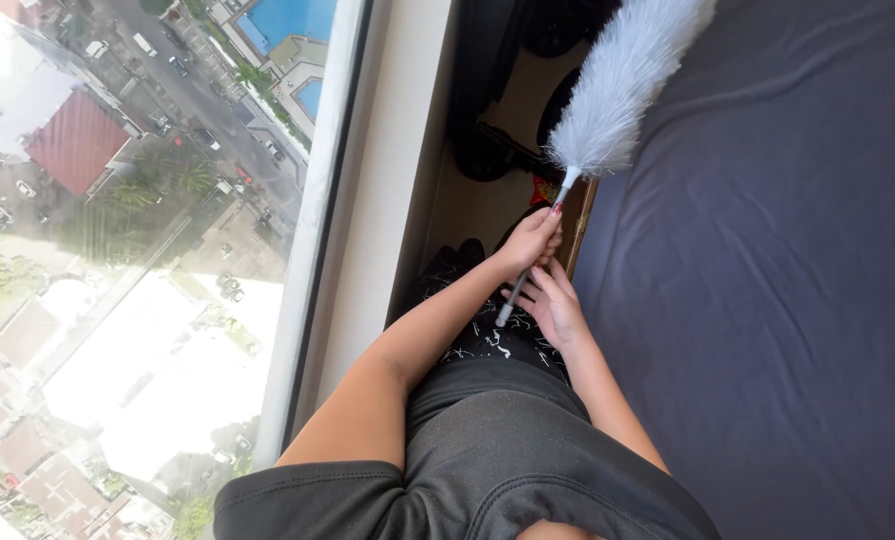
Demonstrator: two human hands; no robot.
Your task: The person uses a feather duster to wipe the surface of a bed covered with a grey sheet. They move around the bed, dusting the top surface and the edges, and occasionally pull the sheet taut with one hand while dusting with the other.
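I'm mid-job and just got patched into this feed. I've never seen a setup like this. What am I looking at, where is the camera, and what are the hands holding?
There is no machine here: a person wears one camera on the head, and it looks straight down their own body. The grey shirt at the bottom is theirs.

The left hand grips the thin handle of a feather duster, whose fluffy pale head points up and away toward the top of the picture. The right hand is open, its fingers resting against the lower end of the same handle.

On the right lies a bed under a dark sheet. On the left is a tall window looking far down on streets and rooftops. The person stands in the narrow gap between them, where some dark objects sit on the floor, too shadowed to identify.
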